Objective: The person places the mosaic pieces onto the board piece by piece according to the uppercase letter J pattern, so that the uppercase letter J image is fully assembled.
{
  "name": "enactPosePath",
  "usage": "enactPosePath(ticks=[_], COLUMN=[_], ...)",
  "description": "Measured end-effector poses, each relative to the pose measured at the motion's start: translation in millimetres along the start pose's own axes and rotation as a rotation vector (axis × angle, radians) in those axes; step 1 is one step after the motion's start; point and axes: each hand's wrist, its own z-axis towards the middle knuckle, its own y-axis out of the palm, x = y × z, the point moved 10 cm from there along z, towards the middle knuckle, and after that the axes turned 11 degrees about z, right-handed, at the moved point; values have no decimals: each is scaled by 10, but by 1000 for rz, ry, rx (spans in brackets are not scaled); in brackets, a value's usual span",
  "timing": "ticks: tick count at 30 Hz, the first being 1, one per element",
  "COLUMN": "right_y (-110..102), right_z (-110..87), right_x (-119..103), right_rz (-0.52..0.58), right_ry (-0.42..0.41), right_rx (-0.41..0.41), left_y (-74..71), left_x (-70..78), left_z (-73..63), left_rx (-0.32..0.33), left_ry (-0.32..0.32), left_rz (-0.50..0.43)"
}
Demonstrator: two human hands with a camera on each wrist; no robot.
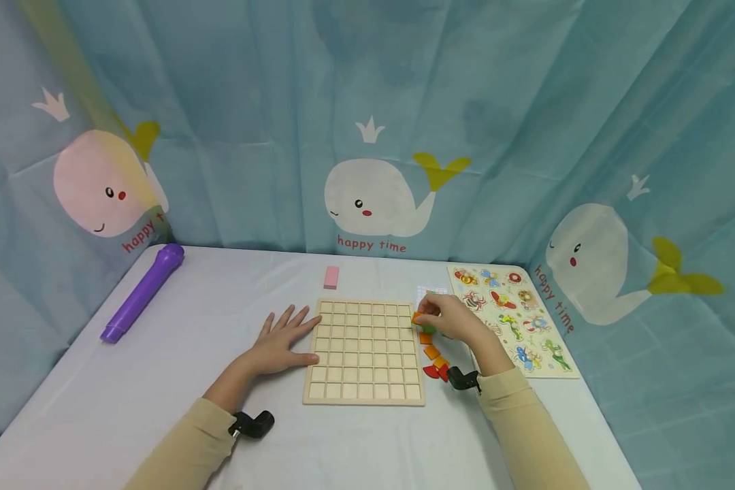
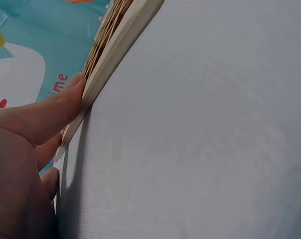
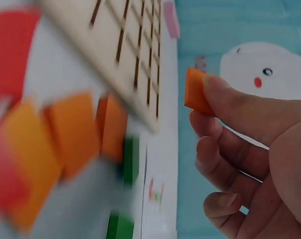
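Observation:
A wooden grid board [image 1: 367,352] with many square cells lies on the white table. At its left edge my left hand [image 1: 278,346] rests with fingers spread, and the thumb touches the board's side [image 2: 103,74] in the left wrist view. My right hand [image 1: 450,316] pinches an orange square tile [image 3: 196,92] between thumb and finger, near the board's upper right edge. Below that hand, several loose pieces lie beside the board: orange tiles [image 1: 431,352], red rounded pieces [image 1: 431,372] and green pieces [image 3: 131,159], the green ones partly hidden by the hand in the head view.
A pink block [image 1: 331,278] lies behind the board. To the right is a picture puzzle board [image 1: 520,320] with insects, next to a small printed card [image 1: 431,290]. A purple microphone-shaped tube [image 1: 143,292] lies far left. Blue whale-print curtains [image 1: 269,136] border the table.

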Motion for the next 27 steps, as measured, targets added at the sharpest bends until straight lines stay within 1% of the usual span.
enactPosePath(ticks=[5, 9, 16, 23, 27], right_y=[107, 227, 439, 572, 672], right_z=[166, 254, 365, 483, 580], right_x=[-144, -218, -255, -293, -350], right_rz=[-10, 23, 121, 130, 143], right_ry=[-59, -63, -37, -55, -66], right_rx=[32, 53, 67, 89, 69], left_y=[6, 4, 2, 30, 33], left_x=[-8, -19, -8, -16, -40], left_z=[13, 13, 3, 21, 31], left_rx=[2, -1, -6, -14, -9], left_ry=[-10, -20, -25, -23, -20], left_rz=[10, 11, -1, -14, 1])
